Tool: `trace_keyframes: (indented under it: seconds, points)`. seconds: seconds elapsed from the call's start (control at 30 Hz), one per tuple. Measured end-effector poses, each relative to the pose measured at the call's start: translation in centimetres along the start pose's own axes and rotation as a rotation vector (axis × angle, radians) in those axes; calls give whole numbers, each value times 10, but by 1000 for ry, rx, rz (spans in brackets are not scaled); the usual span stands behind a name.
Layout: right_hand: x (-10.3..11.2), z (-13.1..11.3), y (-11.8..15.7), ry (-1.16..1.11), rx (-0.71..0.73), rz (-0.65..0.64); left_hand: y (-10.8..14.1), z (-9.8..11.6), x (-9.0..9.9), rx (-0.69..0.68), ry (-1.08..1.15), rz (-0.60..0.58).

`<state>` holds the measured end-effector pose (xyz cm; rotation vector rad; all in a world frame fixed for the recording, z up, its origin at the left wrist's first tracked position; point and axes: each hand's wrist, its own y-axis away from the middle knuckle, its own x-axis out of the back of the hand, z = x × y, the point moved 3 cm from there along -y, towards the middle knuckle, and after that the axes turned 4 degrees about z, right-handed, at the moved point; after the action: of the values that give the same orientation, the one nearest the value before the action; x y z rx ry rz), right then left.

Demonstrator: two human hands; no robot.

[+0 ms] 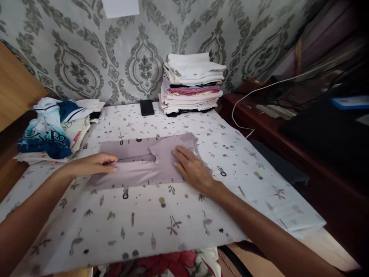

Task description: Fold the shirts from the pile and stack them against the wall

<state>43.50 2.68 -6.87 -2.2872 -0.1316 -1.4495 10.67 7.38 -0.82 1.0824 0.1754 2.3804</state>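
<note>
A mauve garment [170, 169] with small dark marks lies on the patterned cloth, partly folded over itself, with a narrow gap between its layers on the left. My left hand [99, 163] is at the left part of the garment, thumb and fingers apart, the fingertips at the edge of that gap. On the right part, my right hand [194, 169] rests palm down with its fingers stretched out on the fabric. The garment's exact kind is unclear from how it lies.
A tall stack of folded clothes [191, 86] stands against the wall, with a black phone [147, 107] beside it. Loose clothes [54, 129] are heaped at the left. A white cable [259, 90] runs over the dark red furniture [245, 111] at the right.
</note>
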Motion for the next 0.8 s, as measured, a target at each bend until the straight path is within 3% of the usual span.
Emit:
trace_keyframes:
  seconds: [0.07,0.1,0.23,0.37,0.6,0.8]
  points:
    - [-2,0,1,17,22,-9,8,-13,3,63,115,-155]
    - [-3,-1,1,28,32,-19,13,-20,5,105,167,-170]
    - [-6,0,0,56,59,-49,29,-40,9,293,317,31]
    - [-4,-1,-2,56,61,-53,44,-45,4,328,545,169]
    - [2,-32,-16,-29,107,-52,56,-50,-10,491,796,192]
    - [-16,-50,-18,-106,173,-73,60,-50,-17,402,855,320]
